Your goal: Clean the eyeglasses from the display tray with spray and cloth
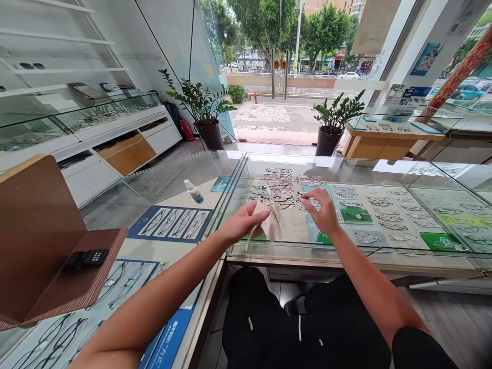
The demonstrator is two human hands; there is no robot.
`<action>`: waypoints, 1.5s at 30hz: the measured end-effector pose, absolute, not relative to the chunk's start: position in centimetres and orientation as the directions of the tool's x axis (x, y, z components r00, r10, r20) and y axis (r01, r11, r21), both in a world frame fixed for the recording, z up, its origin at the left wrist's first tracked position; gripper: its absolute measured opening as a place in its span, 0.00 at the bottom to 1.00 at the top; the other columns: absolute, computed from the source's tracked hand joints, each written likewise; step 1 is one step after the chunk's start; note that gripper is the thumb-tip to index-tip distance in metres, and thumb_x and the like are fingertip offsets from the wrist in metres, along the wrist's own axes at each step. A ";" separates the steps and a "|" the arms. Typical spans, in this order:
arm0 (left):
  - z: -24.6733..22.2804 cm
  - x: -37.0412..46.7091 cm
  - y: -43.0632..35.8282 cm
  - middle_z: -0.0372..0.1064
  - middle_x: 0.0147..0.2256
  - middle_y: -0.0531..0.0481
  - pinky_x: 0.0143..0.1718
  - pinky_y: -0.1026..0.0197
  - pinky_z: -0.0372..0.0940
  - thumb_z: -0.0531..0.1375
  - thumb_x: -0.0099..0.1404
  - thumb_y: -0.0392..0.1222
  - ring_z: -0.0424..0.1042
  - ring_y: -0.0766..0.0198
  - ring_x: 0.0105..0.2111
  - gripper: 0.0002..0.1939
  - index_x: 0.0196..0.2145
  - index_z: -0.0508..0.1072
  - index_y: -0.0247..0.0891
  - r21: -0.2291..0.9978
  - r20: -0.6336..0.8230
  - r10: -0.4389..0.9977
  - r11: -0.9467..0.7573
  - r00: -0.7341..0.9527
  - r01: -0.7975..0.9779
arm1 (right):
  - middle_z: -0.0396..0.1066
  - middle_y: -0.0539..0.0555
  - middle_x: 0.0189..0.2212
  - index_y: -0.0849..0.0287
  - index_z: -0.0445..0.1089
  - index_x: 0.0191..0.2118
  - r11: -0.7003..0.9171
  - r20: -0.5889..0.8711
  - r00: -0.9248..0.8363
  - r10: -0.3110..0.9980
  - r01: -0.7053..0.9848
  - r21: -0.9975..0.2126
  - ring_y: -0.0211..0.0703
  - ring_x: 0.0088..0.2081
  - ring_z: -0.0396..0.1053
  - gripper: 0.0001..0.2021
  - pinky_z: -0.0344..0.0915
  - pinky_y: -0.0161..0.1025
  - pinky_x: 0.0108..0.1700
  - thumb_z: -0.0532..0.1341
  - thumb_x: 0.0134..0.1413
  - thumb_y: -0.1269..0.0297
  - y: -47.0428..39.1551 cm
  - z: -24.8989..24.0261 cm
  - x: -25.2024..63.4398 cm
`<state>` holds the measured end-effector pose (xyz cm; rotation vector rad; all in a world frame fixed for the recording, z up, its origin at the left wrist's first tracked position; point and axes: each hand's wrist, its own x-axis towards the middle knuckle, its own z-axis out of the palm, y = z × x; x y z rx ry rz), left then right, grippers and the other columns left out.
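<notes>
My left hand is closed on a beige cleaning cloth, whose corners hang down over the glass counter. A thin gold-coloured piece shows against the cloth, perhaps part of an eyeglass frame; the fingers and fabric hide most of it. To the right, my right hand is raised over the counter, with thumb and forefinger apart and nothing visible between them. Beneath both hands, rows of eyeglasses lie inside the glass display case. A small white spray bottle stands on the counter to the left.
A brown wooden stand with a small black device occupies the near left. Potted plants flank the glass door beyond the counter. Another display case stands at the back right. My legs are under the counter edge.
</notes>
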<state>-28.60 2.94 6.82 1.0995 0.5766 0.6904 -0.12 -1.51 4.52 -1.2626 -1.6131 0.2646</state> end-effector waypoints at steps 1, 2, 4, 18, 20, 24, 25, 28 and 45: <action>7.4 -28.2 1.9 0.80 0.41 0.45 0.42 0.61 0.72 0.76 0.61 0.50 0.79 0.59 0.38 0.23 0.48 0.78 0.38 0.946 -0.070 0.747 0.259 0.661 -0.193 | 0.78 0.56 0.43 0.51 0.81 0.45 0.451 0.533 0.066 0.844 0.451 -0.770 0.55 0.50 0.71 0.13 0.65 0.53 0.58 0.61 0.70 0.51 -2.6 4.9 -1.7; 7.8 -28.0 0.9 0.80 0.42 0.46 0.42 0.62 0.71 0.76 0.62 0.51 0.78 0.60 0.38 0.22 0.48 0.78 0.39 0.958 -0.059 0.750 0.228 0.659 -0.173 | 0.78 0.55 0.43 0.49 0.82 0.48 0.453 0.488 0.049 0.872 0.302 -0.839 0.53 0.49 0.72 0.14 0.66 0.51 0.56 0.61 0.70 0.51 -3.7 5.1 -3.2; 8.4 -27.6 -0.8 0.78 0.40 0.47 0.40 0.63 0.69 0.75 0.63 0.52 0.75 0.61 0.36 0.23 0.49 0.77 0.39 0.977 -0.040 0.746 0.168 0.665 -0.129 | 0.78 0.54 0.43 0.47 0.84 0.49 0.414 0.418 0.069 0.906 0.068 -0.908 0.52 0.47 0.72 0.14 0.67 0.49 0.54 0.65 0.68 0.49 -5.3 5.2 -5.8; 8.2 -27.0 -2.5 0.78 0.35 0.46 0.40 0.60 0.67 0.68 0.67 0.64 0.74 0.59 0.34 0.27 0.44 0.83 0.35 0.981 -0.077 0.618 0.187 0.782 -0.050 | 0.70 0.53 0.34 0.47 0.87 0.36 0.364 0.331 0.177 0.927 -0.207 -0.908 0.47 0.40 0.67 0.07 0.67 0.44 0.43 0.73 0.60 0.53 -8.4 4.7 -9.2; 8.2 -27.0 -2.6 0.79 0.36 0.45 0.41 0.60 0.69 0.69 0.67 0.63 0.76 0.59 0.36 0.25 0.46 0.83 0.36 0.970 -0.099 0.611 0.235 0.785 -0.060 | 0.70 0.53 0.34 0.48 0.87 0.36 0.350 0.315 0.186 0.931 -0.206 -0.914 0.47 0.40 0.68 0.07 0.68 0.44 0.44 0.73 0.59 0.53 -8.5 4.8 -9.1; 7.9 -26.7 -2.5 0.78 0.38 0.48 0.40 0.63 0.68 0.76 0.60 0.55 0.75 0.62 0.35 0.23 0.46 0.81 0.38 0.952 -0.091 0.633 0.282 0.769 -0.119 | 0.74 0.52 0.36 0.48 0.85 0.38 0.256 0.181 0.217 0.959 -0.390 -0.885 0.44 0.38 0.70 0.07 0.68 0.41 0.42 0.76 0.54 0.55 -7.9 4.0 -9.5; 7.8 -26.6 -2.5 0.78 0.37 0.48 0.38 0.63 0.68 0.77 0.59 0.54 0.74 0.63 0.34 0.23 0.45 0.80 0.38 0.950 -0.088 0.646 0.284 0.758 -0.131 | 0.76 0.51 0.37 0.48 0.84 0.38 0.232 0.149 0.218 0.965 -0.433 -0.871 0.43 0.37 0.70 0.08 0.68 0.40 0.41 0.77 0.53 0.55 -7.7 3.8 -9.7; 7.5 -26.5 -2.3 0.74 0.31 0.51 0.32 0.65 0.64 0.77 0.59 0.55 0.70 0.66 0.28 0.22 0.40 0.77 0.36 0.953 -0.084 0.679 0.268 0.729 -0.140 | 0.76 0.50 0.35 0.49 0.82 0.35 0.208 0.127 0.199 0.972 -0.467 -0.859 0.41 0.35 0.69 0.08 0.67 0.39 0.39 0.77 0.51 0.55 -7.3 3.3 -10.3; 6.7 -26.7 -1.4 0.78 0.36 0.47 0.40 0.62 0.67 0.73 0.64 0.58 0.73 0.61 0.35 0.21 0.42 0.82 0.37 0.971 -0.098 0.638 0.229 0.763 -0.067 | 0.80 0.51 0.34 0.53 0.81 0.31 0.122 0.016 0.198 0.980 -0.536 -0.835 0.42 0.33 0.71 0.14 0.69 0.39 0.37 0.79 0.42 0.53 -5.6 2.3 -9.0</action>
